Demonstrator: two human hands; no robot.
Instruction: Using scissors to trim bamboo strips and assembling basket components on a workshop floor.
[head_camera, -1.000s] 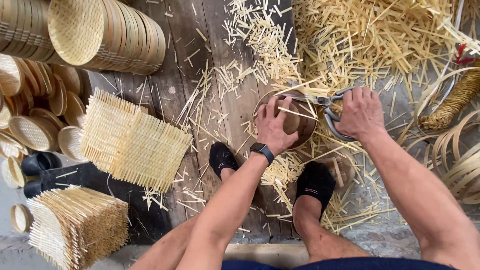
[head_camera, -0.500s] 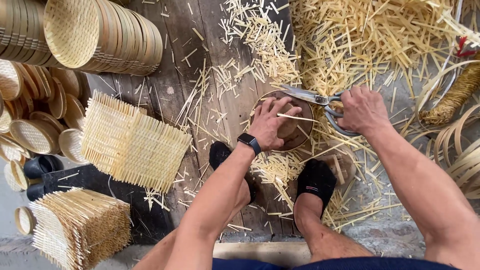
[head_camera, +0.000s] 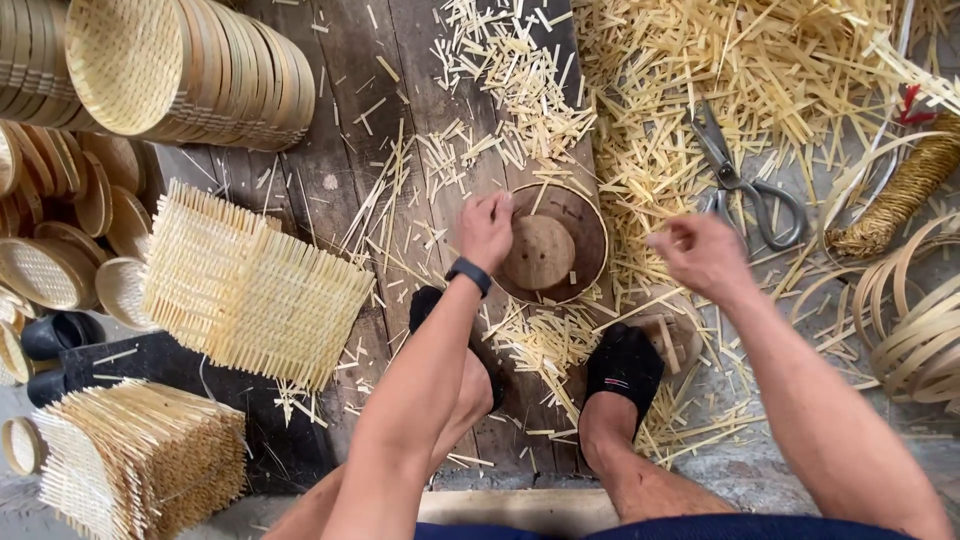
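Between the person's black-socked feet, at twelve o'clock, the left hand (head_camera: 487, 228) grips the round brown wooden mould (head_camera: 553, 243) by its rim on the floor; the right hand (head_camera: 703, 255) hovers empty, fingers loosely curled, nearest the steel scissors (head_camera: 745, 180) at one o'clock.

The plank floor (head_camera: 340, 150) is barest in the strip running far from the left hand (head_camera: 487, 232), between the stacked round baskets (head_camera: 190, 65) on the far left and the scattered bamboo offcuts (head_camera: 510, 70). Right of the round wooden form (head_camera: 550, 245) a thick heap of strips (head_camera: 720, 70) covers the floor, with scissors (head_camera: 745, 180) lying just beyond the right hand (head_camera: 705, 255). Woven mats (head_camera: 250, 285) crowd the left; bamboo hoops (head_camera: 915, 320) close the right edge.
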